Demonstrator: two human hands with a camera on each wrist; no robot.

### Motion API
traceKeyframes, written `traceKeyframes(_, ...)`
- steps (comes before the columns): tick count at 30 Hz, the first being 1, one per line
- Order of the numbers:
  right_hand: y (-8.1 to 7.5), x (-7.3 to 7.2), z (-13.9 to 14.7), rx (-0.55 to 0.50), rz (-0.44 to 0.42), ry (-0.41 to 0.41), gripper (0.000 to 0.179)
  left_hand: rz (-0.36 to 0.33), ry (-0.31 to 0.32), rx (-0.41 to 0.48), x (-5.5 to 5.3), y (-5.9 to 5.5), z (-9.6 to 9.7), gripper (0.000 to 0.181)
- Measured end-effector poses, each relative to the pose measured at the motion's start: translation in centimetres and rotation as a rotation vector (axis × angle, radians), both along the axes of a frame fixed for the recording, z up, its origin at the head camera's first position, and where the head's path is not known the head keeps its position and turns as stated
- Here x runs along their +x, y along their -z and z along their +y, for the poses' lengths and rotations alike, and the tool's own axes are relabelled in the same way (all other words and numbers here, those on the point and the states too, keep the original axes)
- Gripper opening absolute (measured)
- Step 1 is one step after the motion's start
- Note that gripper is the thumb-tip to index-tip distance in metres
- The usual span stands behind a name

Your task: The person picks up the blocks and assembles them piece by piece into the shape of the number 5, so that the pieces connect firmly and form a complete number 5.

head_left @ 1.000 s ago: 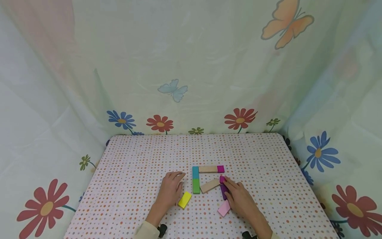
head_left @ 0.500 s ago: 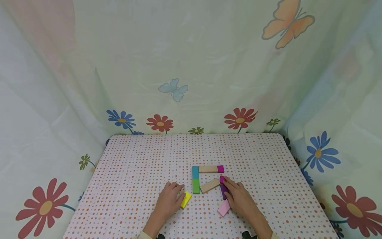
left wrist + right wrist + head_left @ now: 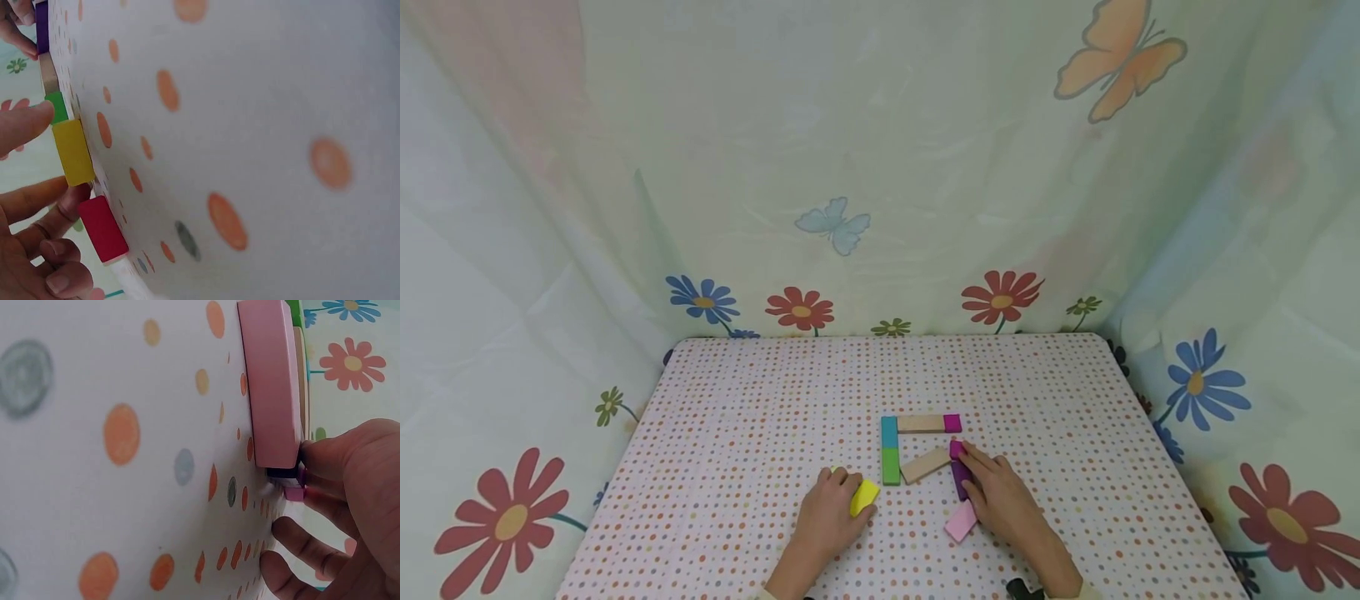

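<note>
My left hand [image 3: 829, 515] pinches a yellow block [image 3: 865, 498] between thumb and forefinger. A red block [image 3: 104, 229] lies by its other fingers, hidden under that hand in the head view. My right hand [image 3: 1006, 502] grips a dark purple block [image 3: 960, 481], its thumb at the near end and a fingertip at the small magenta block [image 3: 956, 450] touching the far end. A pink block [image 3: 960, 522] sits slanted just below the thumb. Left of the purple block, a plain wooden block [image 3: 925, 464] slants toward a green block [image 3: 891, 467].
A blue block [image 3: 889, 432] continues the green one upward. From its top, another wooden block [image 3: 921, 424] runs right to a second magenta block [image 3: 952, 423]. All lie on a dotted tablecloth [image 3: 737, 400], with a flowered curtain [image 3: 925, 167] behind and at both sides.
My left hand has come down toward me and closed on the yellow block, which has turned slightly. The right hand and the other blocks stay where they were.
</note>
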State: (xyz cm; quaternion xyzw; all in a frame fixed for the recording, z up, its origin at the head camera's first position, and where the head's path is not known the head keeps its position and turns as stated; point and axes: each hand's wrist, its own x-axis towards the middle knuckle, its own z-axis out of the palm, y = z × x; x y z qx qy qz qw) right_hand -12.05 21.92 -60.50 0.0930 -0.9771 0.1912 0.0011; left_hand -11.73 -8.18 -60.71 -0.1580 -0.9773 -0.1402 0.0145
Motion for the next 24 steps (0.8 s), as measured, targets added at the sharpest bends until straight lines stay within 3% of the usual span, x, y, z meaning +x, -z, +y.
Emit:
traceKeyframes(7,-0.08,-0.05,-0.01,0.0,0.02,-0.002,0.048,-0.054,-0.061,0.007,0.1,-0.45,0.51,0.043)
traceKeyframes(16,-0.09,-0.05,-0.05,-0.004,-0.017,0.004,0.049,-0.033,-0.089,-0.023,0.41,-0.39,0.86,0.042)
traceKeyframes(24,-0.06,0.04,0.04,-0.035,0.009,-0.011,0.049,-0.016,-0.088,-0.022,0.44,-0.23,0.87,0.041)
